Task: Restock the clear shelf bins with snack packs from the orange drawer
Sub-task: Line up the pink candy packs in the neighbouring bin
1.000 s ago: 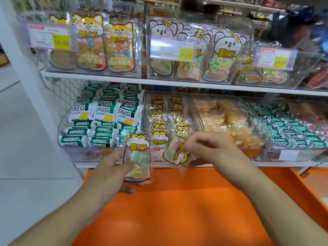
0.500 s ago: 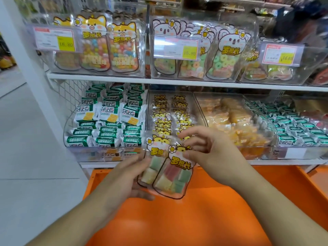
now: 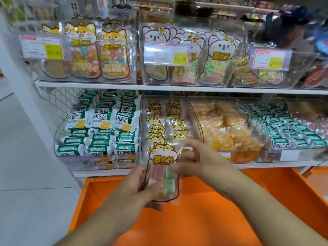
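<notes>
Shop shelf w/ clear bins [image 3: 170, 110]; over orange drawer [image 3: 195, 219], left hand [image 3: 136, 190] & right hand [image 3: 197, 159] both pinch a cat-print candy pack [image 3: 162, 167].

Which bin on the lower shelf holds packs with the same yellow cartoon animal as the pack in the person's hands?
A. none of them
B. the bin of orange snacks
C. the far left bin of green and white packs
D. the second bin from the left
D: the held pack carries the yellow animal also seen in the second bin, directly above the left hand and right hand.
</notes>
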Available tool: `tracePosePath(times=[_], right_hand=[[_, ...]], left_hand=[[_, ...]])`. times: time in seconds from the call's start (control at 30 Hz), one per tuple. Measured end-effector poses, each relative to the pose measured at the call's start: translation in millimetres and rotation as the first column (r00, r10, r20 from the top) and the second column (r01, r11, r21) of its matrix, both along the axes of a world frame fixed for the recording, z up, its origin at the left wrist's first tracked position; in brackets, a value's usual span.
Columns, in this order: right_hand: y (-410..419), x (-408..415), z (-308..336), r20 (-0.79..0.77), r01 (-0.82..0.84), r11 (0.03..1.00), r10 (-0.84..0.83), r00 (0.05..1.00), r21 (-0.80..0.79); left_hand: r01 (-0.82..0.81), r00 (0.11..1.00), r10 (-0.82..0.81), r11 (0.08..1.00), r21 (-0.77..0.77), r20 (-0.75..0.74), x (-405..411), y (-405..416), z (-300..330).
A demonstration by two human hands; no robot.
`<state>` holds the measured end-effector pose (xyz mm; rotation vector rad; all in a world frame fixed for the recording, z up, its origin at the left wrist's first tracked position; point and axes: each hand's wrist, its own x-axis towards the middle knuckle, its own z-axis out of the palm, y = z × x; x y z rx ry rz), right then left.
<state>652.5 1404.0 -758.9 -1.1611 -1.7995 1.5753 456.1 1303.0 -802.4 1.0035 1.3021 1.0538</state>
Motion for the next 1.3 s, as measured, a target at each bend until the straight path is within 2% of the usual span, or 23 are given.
tracePosePath(times=[0.07, 0.2, 0.27, 0.33, 0.37, 0.43, 0.5, 0.53, 0.73, 1.0, 1.17, 1.3], right_hand=[[0, -1, -6, 0.021, -0.060, 0.998, 0.059, 0.998, 0.025], [7, -2, -4, 0.015, -0.020, 0.995, 0.019, 1.000, 0.098], [14, -1, -1, -0.005, 0.047, 0.986, -0.046, 0.999, 0.158], [25, -2, 0, -0.041, 0.135, 0.965, -0.129, 0.991, 0.225], [32, -2, 1, -0.062, 0.190, 0.948, -0.180, 0.982, 0.254], [43, -4, 3, -0.115, 0.290, 0.914, -0.268, 0.956, 0.283], [53, -10, 3, -0.152, 0.333, 0.897, -0.300, 0.942, 0.291], [58, -15, 1, -0.155, 0.331, 0.895, -0.297, 0.942, 0.300], [79, -44, -10, -0.120, 0.268, 0.896, -0.240, 0.963, 0.353], [83, -55, -27, 0.015, 0.200, 0.855, -0.235, 0.972, 0.478], [87, -50, -24, 0.016, 0.203, 0.827, -0.248, 0.969, 0.525], [84, -50, -29, 0.127, 0.145, 0.828, -0.251, 0.960, 0.542]], left_hand=[[0.038, 0.996, -0.034, 0.998, 0.043, -0.087, 2, 2, 1], [0.098, 0.948, -0.069, 0.992, 0.079, -0.310, 6, 8, 11], [0.093, 0.896, -0.044, 0.992, 0.089, -0.442, 0, 15, 17], [0.034, 0.839, 0.052, 0.989, 0.147, -0.541, -12, 27, 15], [0.005, 0.802, 0.106, 0.983, 0.184, -0.588, -19, 35, 14], [-0.002, 0.666, 0.192, 0.967, 0.256, -0.720, -31, 50, 17], [0.053, 0.519, 0.235, 0.951, 0.306, -0.822, -40, 66, 21], [0.069, 0.481, 0.243, 0.947, 0.312, -0.842, -43, 73, 21], [0.049, 0.550, 0.258, 0.940, 0.339, -0.794, -45, 92, 19], [0.045, 0.495, 0.284, 0.935, 0.351, -0.821, -48, 96, 7], [0.038, 0.511, 0.288, 0.934, 0.356, -0.810, -50, 104, 5], [0.064, 0.473, 0.271, 0.939, 0.339, -0.839, -52, 102, 0]])
